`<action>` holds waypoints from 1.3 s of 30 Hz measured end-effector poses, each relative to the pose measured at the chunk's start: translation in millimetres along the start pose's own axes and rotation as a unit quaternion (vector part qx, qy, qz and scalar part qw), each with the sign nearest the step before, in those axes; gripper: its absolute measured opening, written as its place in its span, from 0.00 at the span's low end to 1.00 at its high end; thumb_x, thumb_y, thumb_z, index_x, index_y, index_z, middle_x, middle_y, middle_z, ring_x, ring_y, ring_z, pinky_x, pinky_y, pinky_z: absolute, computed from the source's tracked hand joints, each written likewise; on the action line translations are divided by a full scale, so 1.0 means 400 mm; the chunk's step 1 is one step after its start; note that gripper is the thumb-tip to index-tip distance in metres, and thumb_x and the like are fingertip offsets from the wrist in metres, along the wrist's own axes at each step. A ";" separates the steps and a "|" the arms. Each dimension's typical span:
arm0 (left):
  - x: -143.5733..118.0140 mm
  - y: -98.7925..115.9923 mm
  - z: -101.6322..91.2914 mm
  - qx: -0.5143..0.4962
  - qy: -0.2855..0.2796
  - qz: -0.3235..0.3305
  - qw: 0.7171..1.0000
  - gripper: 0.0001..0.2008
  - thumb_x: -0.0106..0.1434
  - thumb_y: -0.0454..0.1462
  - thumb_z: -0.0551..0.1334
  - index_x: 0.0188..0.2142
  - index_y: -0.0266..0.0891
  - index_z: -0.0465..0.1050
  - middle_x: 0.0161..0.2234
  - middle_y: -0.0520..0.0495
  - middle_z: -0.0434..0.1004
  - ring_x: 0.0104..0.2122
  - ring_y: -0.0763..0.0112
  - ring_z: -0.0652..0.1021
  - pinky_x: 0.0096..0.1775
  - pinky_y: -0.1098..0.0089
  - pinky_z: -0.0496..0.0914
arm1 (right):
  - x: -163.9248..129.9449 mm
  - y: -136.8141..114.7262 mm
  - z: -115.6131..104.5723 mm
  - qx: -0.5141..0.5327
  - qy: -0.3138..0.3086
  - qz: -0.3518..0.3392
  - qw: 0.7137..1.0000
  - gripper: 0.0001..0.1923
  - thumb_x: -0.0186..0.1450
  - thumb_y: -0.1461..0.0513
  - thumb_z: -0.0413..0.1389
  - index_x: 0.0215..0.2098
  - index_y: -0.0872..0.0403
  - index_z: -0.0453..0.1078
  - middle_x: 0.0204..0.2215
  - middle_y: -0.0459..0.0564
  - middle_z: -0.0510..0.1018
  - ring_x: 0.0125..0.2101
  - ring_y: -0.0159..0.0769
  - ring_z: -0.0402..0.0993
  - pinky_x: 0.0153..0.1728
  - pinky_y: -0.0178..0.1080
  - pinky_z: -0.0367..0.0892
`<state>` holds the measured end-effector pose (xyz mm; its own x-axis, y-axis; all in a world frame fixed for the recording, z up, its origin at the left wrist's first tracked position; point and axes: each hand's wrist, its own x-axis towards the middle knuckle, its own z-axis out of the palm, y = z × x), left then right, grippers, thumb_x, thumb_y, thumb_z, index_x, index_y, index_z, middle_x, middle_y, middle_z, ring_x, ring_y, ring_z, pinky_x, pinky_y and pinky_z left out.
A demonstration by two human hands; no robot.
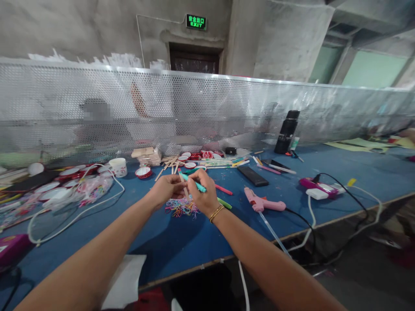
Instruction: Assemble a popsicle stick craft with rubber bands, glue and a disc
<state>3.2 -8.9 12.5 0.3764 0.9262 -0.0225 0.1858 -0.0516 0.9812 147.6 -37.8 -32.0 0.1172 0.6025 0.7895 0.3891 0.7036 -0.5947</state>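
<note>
My left hand [169,190] pinches a small flat stick [186,192], upright, whose top end looks red or pink. In my right hand [205,192] is a teal marker pen [198,185], held like a writing pen with its upper end against the stick. Both hands are close together over the blue table. Below them lies a tangled pile of colourful strings [183,208]. Beside my right hand are a red marker [223,189] and a green marker [225,203]. Further right rests a pink glue gun [263,202] with a clear glue stick in it.
A black phone [253,176] and a tall black bottle [287,133] stand or lie to the right, with a purple power strip [319,188] and loose cables. Wooden sticks, red caps, a paper cup [118,167] and plastic bags are left and behind. A perforated metal screen [207,108] closes the back.
</note>
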 end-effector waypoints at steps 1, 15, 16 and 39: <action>0.000 -0.001 0.000 0.002 -0.001 0.000 1.000 0.23 0.38 0.45 0.77 0.29 0.35 0.73 0.24 0.50 0.78 0.24 0.74 0.77 0.31 0.72 0.72 | -0.001 0.000 0.000 0.001 -0.002 0.000 1.000 0.04 0.65 0.60 0.51 0.32 0.52 0.64 0.24 0.44 0.73 0.26 0.32 0.71 0.29 0.34 0.64; 0.003 -0.002 0.001 -0.012 0.008 -0.002 1.000 0.24 0.37 0.45 0.77 0.30 0.35 0.74 0.24 0.49 0.78 0.24 0.73 0.77 0.31 0.71 0.73 | 0.004 0.003 0.001 -0.007 0.018 0.009 1.000 0.05 0.65 0.60 0.51 0.32 0.52 0.65 0.25 0.44 0.74 0.26 0.32 0.71 0.30 0.34 0.64; 0.002 -0.001 0.002 -0.013 0.009 -0.004 1.000 0.24 0.36 0.44 0.77 0.30 0.35 0.74 0.24 0.49 0.78 0.24 0.73 0.77 0.31 0.71 0.73 | 0.005 0.001 0.000 -0.004 0.019 0.010 1.000 0.05 0.65 0.60 0.51 0.32 0.52 0.65 0.25 0.44 0.74 0.26 0.32 0.71 0.30 0.34 0.65; 0.002 -0.002 0.000 -0.012 0.007 0.000 1.000 0.22 0.39 0.44 0.77 0.31 0.35 0.75 0.24 0.50 0.78 0.25 0.72 0.78 0.31 0.71 0.73 | 0.005 0.002 0.001 -0.005 0.005 0.007 1.000 0.05 0.65 0.60 0.51 0.32 0.51 0.64 0.25 0.44 0.74 0.26 0.33 0.72 0.30 0.35 0.65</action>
<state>3.3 -7.9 11.7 0.3629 0.9316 -0.0190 0.1627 -0.0432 0.9857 147.8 -35.7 -30.9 0.1312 0.6083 0.7828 0.3967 0.6914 -0.6038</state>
